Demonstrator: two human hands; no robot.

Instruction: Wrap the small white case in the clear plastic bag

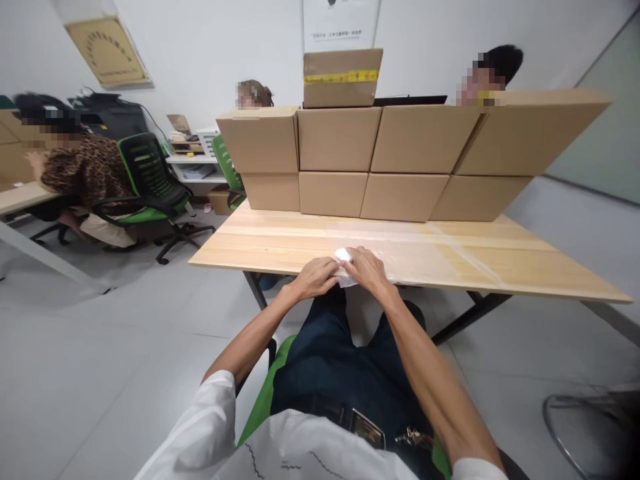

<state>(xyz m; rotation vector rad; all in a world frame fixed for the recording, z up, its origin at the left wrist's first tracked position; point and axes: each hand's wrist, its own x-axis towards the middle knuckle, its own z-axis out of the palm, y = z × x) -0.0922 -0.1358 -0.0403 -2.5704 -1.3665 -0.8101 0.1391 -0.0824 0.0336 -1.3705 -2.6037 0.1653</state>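
A small, smooth white rounded object (343, 255) rests at the front edge of the wooden table, on a translucent plastic sheet (415, 260). Its exact kind is too small to tell. My right hand (367, 268) is closed against its right side, thumb in front and fingers behind. From the left, my left hand (315, 277) curls its fingers on the near edge of the sheet, close beside the object. Part of the sheet hangs over the table edge below my hands.
Cardboard boxes (335, 140) form a two-row wall along the back of the table (270, 233), with another box (343, 77) on top. Two people sit behind them. Leftward, a person in a patterned top (95, 160) sits near a green-black chair (150, 173).
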